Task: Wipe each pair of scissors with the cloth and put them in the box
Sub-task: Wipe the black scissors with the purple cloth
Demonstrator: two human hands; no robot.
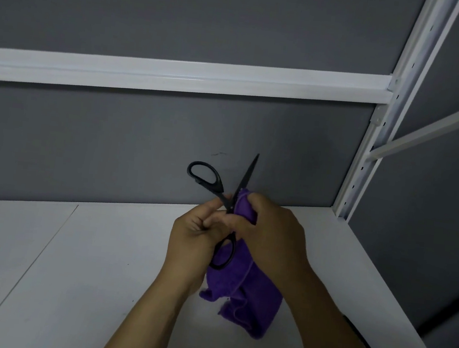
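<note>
Left hand (195,235) clamps open scissors (211,186) near their pivot; right hand (273,230) pinches cloth (248,299) round a blade.

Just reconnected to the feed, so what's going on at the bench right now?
A person is partway through wiping a pair of black scissors, held open above the white tabletop. The left hand grips them around the pivot and lower handle. The right hand bunches a purple cloth against them by the pivot. One blade points up bare; the other is hidden under cloth and hand. No box is in view.
</note>
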